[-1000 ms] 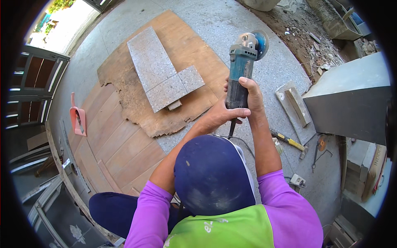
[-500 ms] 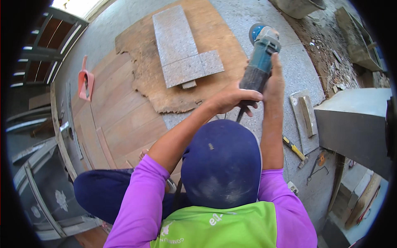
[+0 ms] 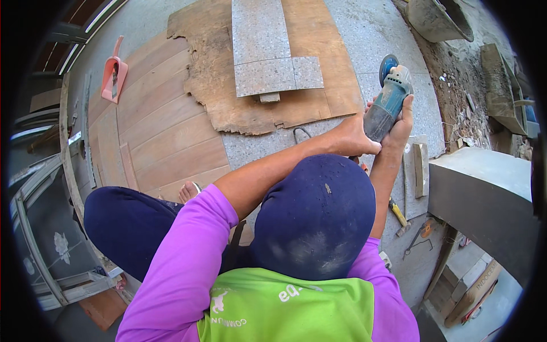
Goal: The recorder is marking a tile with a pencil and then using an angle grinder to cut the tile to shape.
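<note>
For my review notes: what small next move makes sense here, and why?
Probably swing the grinder left toward the speckled tiles: the left hand and right hand both hold it, but its disc stands well right of those tiles.

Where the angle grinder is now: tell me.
The angle grinder is right of centre in the head view, held in the left hand and right hand, right of the plywood sheet.

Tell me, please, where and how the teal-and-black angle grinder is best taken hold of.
Probably wrap the grinder's black rear body from the near side, where the left hand and right hand hold it: that elongated end lies nearest, and the round blue disc sits at the far end.
</note>
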The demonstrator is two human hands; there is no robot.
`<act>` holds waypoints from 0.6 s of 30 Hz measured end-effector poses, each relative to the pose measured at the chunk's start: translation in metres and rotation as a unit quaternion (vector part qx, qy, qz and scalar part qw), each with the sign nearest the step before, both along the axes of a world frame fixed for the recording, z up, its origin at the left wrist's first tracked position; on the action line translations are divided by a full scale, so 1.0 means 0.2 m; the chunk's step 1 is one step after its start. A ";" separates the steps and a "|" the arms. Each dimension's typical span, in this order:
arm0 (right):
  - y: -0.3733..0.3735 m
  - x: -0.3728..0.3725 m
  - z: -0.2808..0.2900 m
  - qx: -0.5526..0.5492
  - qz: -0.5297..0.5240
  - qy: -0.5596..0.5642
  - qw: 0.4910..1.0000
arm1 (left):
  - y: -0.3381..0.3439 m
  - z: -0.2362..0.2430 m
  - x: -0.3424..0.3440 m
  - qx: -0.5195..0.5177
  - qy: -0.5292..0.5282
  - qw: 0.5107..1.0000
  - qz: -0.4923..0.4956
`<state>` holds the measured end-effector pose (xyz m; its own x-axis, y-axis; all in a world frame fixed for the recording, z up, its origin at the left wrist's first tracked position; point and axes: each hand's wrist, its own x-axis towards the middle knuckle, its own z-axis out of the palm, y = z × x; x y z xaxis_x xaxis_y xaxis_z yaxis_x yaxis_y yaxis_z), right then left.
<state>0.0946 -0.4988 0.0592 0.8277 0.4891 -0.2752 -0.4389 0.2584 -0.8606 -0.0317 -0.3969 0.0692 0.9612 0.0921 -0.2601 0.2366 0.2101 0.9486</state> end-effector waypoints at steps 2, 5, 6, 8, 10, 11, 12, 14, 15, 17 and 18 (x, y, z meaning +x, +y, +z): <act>-0.04 0.03 -0.04 -0.015 0.016 -0.023 1.000 | 0.01 -0.02 0.01 -0.030 -0.016 0.999 -0.021; -0.05 -0.01 -0.06 0.019 0.002 0.009 1.000 | 0.03 -0.05 -0.01 -0.018 0.004 0.999 -0.032; -0.04 -0.03 -0.06 0.028 -0.006 0.027 0.999 | 0.04 -0.06 -0.02 -0.003 0.028 0.999 -0.040; -0.04 -0.04 -0.06 0.027 -0.018 0.023 0.999 | 0.04 -0.06 -0.01 0.006 0.040 0.998 -0.049; -0.04 -0.03 -0.06 0.028 -0.030 0.021 0.999 | 0.05 -0.04 -0.02 0.024 0.020 0.998 -0.048; -0.05 -0.03 -0.07 0.022 -0.027 0.010 0.999 | 0.04 -0.03 -0.03 0.023 0.018 0.998 -0.047; -0.05 -0.02 -0.07 0.016 -0.025 -0.001 1.000 | 0.04 -0.01 -0.03 0.008 0.003 0.999 -0.048; -0.07 0.02 -0.08 0.015 0.008 0.007 1.000 | 0.01 -0.01 -0.05 -0.006 -0.013 0.999 -0.044; -0.07 0.03 -0.09 0.016 0.038 0.016 0.999 | -0.02 -0.03 -0.05 0.006 0.000 1.000 -0.017; -0.04 0.00 -0.07 0.002 0.027 0.025 0.999 | -0.04 -0.05 -0.07 0.021 0.014 1.000 0.011; -0.03 -0.01 -0.06 -0.013 0.015 0.033 0.999 | -0.05 -0.05 -0.08 0.030 0.002 0.999 0.021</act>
